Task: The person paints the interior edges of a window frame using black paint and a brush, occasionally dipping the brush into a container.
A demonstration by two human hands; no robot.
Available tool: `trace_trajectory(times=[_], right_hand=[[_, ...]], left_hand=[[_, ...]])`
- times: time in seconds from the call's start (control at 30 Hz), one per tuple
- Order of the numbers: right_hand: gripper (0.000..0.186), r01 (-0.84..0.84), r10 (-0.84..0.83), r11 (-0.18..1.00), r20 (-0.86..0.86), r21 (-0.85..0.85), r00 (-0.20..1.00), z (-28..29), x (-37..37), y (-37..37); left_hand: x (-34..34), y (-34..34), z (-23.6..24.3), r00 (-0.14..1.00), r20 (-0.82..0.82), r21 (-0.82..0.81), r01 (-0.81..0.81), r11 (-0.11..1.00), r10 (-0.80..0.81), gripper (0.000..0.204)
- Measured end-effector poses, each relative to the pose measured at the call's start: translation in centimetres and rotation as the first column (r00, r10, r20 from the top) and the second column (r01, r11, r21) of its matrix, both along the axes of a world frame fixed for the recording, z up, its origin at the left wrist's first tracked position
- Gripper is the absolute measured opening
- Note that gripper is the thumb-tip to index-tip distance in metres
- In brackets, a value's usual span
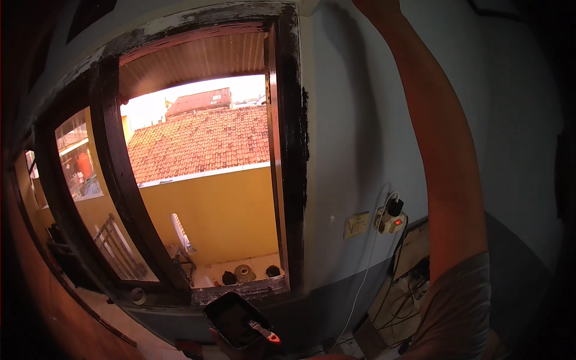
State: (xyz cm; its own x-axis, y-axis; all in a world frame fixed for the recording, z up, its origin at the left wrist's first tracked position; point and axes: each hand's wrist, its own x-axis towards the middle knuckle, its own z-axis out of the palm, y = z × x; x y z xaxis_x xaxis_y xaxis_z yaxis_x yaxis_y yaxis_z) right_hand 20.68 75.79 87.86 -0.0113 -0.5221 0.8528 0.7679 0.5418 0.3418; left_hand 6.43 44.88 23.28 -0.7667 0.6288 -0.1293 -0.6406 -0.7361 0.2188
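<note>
Black paint coats the window frame. Your left hand, low at the sill, grips a paint tray with a brush lying in it. Your right arm reaches overhead, hand out of view. Painting looks paused; reloading the brush seems next.

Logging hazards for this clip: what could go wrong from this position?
1. The paint tray with dark paint and a brush lying in it is held low in the left hand; tilted, it might spill.
2. The right arm reaches up out of view, near the wet-looking black window frame; smearing is possible.
3. Wall socket and cords sit below.
</note>
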Motion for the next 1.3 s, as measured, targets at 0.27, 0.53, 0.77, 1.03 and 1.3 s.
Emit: trace_trajectory(times=[0.27, 0.53, 0.77, 1.03, 1.3], right_hand=[[0.020, -0.060, 0.062, 0.995, -0.030, 0.077, 0.998, 0.5, 0.6, -0.3], [0.021, -0.067, 0.077, 0.991, -0.085, 0.113, 0.993, 1.3, 0.9, -0.3], [0.022, -0.127, 0.123, 0.992, -0.142, -0.016, 0.982, 0.8, 1.8, 1.0], [0.020, -0.255, 0.268, 0.962, -0.147, 0.101, 0.952, 0.9, 4.1, 5.5], [0.011, -0.554, 0.538, 0.829, 0.156, 0.082, 0.828, -3.1, 4.3, 2.3]], left_hand=[[-0.2, -0.7, 0.4, 0.999, -0.002, -0.058, 0.038, 0.998, -0.038, 0.075], [-1.0, -0.8, -0.3, 0.996, -0.052, -0.074, 0.068, 0.995, -0.072, 0.076], [-1.4, -1.2, -0.8, 0.992, -0.092, -0.097, 0.083, 0.992, -0.092, 0.077], [-1.7, -1.3, -1.2, 0.981, -0.150, -0.125, 0.105, 0.987, -0.123, 0.078], [-1.7, -1.3, -1.3, 0.966, -0.224, -0.173, 0.087, 0.981, -0.126, 0.079]])
